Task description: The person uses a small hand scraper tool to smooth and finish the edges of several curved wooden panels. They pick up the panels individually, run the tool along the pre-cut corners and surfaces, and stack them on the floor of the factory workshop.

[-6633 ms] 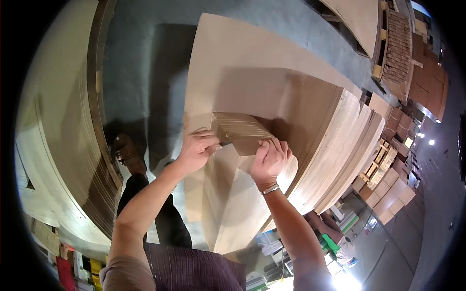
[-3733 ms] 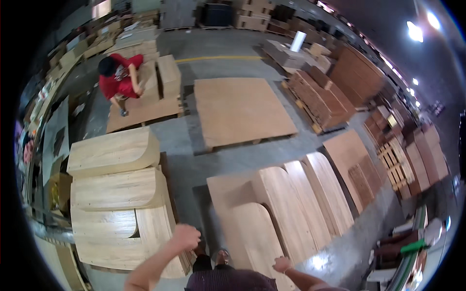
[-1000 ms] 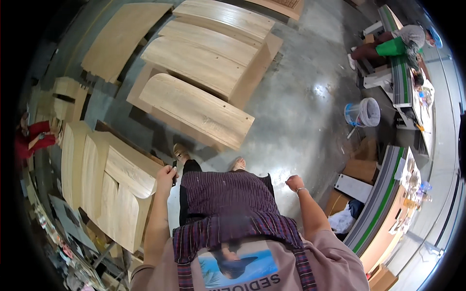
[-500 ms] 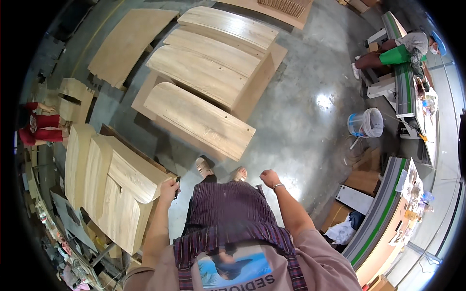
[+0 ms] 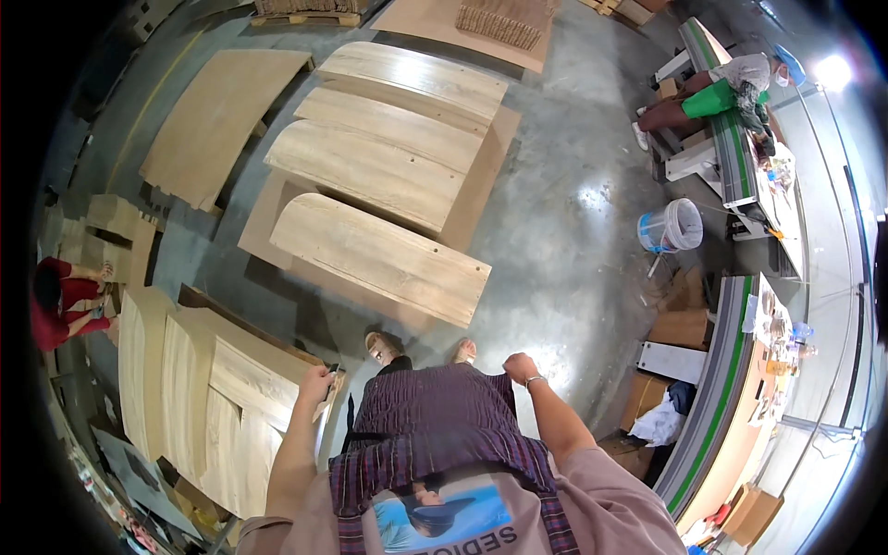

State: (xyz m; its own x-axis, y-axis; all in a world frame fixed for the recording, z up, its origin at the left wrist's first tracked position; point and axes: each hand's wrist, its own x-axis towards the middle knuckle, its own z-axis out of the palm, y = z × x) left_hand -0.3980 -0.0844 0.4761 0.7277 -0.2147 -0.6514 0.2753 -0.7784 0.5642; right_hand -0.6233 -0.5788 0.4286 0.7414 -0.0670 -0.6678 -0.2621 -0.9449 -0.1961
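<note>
My left hand (image 5: 317, 382) is closed around a small dark object (image 5: 333, 368) whose kind I cannot make out. It is just by the near right end of a stack of wood-grain boards (image 5: 248, 375) with rounded corners. My right hand (image 5: 521, 366) is curled closed at the edge of my dark striped apron (image 5: 435, 398) and seems to grip its corner. Ahead of my feet, a wood-grain board (image 5: 379, 254) with a rounded corner lies on a brown sheet. Beyond it are several similar boards (image 5: 370, 171) side by side.
A large brown panel (image 5: 217, 125) lies at far left. A person in red (image 5: 69, 301) crouches at the left edge. To the right stand a white bucket (image 5: 671, 227) and a long bench (image 5: 717, 407) with a green stripe; a person with a green apron (image 5: 712, 100) leans at another bench.
The view has shifted, so the boards ahead sit lower and farther left. Both my hands appear slightly lower, still closed. My feet have moved a little.
</note>
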